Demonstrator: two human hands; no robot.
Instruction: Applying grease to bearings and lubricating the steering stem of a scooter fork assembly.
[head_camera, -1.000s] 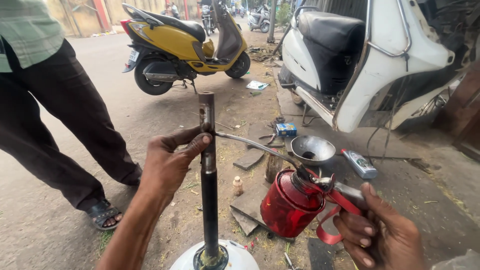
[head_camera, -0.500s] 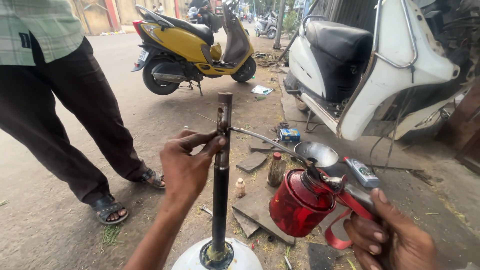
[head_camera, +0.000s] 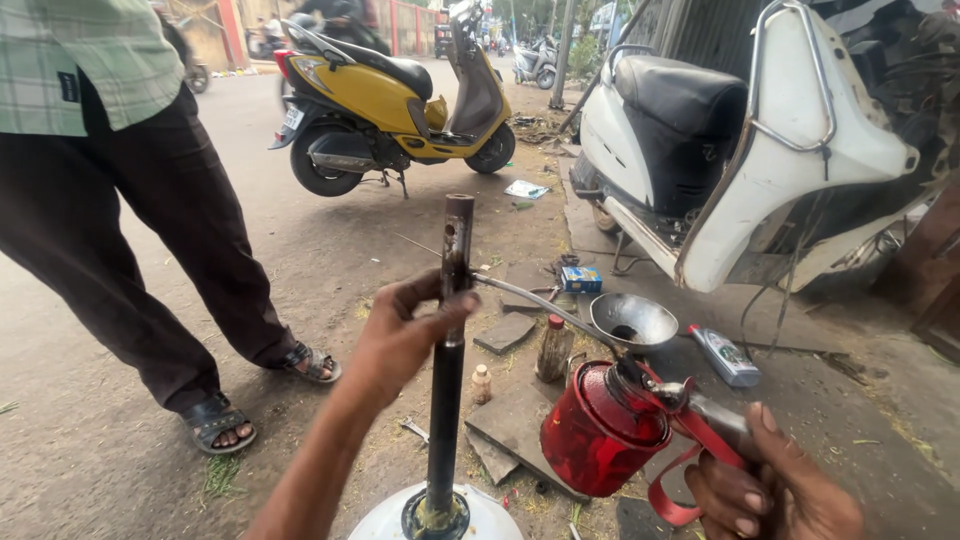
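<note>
Left hand (head_camera: 405, 335) wrapped around upright fork tube (head_camera: 447, 360) near its top, forearm angled up from below. Right hand (head_camera: 775, 490) right of tube, lower, fingers curled closed.

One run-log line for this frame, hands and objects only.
left hand: grips upright dark rod | right hand: holds red oil can | spout: touches rod | funnel: on ground

Dirt ground (head_camera: 330, 290) bears funnel (head_camera: 633, 321), bottles (head_camera: 726, 356), stone slabs (head_camera: 507, 333).

left hand (head_camera: 400, 335) grips upright rod (head_camera: 447, 360) (right hand (head_camera: 775, 490): red oil can (head_camera: 600, 430))
</note>
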